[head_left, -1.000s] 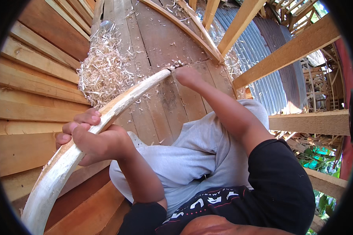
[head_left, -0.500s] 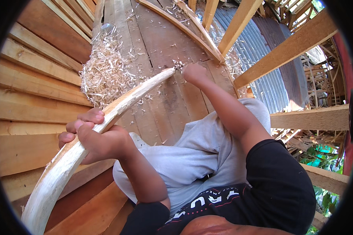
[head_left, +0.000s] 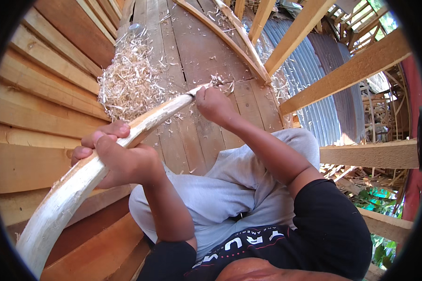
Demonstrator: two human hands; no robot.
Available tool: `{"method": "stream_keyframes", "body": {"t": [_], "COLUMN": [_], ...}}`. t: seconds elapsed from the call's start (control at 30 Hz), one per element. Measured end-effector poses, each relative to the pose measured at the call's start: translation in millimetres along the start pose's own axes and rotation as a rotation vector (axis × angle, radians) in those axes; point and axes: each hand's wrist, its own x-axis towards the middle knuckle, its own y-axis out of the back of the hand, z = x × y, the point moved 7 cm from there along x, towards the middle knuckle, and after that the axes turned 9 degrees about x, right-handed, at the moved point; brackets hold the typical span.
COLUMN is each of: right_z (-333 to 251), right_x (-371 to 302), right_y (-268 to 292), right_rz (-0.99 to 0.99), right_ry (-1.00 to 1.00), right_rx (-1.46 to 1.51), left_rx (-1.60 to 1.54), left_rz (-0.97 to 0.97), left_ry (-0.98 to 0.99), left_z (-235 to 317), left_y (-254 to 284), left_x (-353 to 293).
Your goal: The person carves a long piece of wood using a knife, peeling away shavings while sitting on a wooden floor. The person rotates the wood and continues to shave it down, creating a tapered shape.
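A long, curved, peeled wooden pole point(head_left: 68, 201) slants from the lower left to the middle of the view, pale with tan patches. My left hand point(head_left: 119, 157) is wrapped round its middle, thumb on top. Close to the thinner far end, my right hand point(head_left: 213, 105) is closed in a fist on a knife point(head_left: 191, 95). Only a bit of its dark blade shows, lying across the wood; the handle is hidden in my fingers. Curled shavings point(head_left: 215, 80) hang at the pole's tip just beyond the fist.
A heap of wood shavings point(head_left: 131, 86) lies on the plank floor point(head_left: 197, 136) against the board wall point(head_left: 42, 103) at left. Two long curved strips of wood point(head_left: 225, 37) lie at the far right. Beyond the wooden railing point(head_left: 347, 70) is corrugated metal sheeting point(head_left: 309, 70).
My right hand has moved left and slightly nearer along the pole, from past its tip onto the wood. My left hand keeps its hold.
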Motion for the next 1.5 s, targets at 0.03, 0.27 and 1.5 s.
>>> {"method": "stream_keyframes", "body": {"t": [0.03, 0.27, 1.5], "right_z": [30, 79, 80], "right_x": [6, 39, 37], "right_y": [1, -19, 14], "right_rz": [-0.035, -0.034, -0.063], "right_ry": [0.056, -0.061, -0.048], "right_rx": [-0.034, 0.143, -0.250], "left_rx": [-0.002, -0.022, 0.016], "left_rz": [-0.004, 0.002, -0.008], "left_ry": [0.028, 0.062, 0.045], "left_z": [3, -3, 4], "left_y": [-3, 0, 2], "left_x": [-7, -10, -11]}}
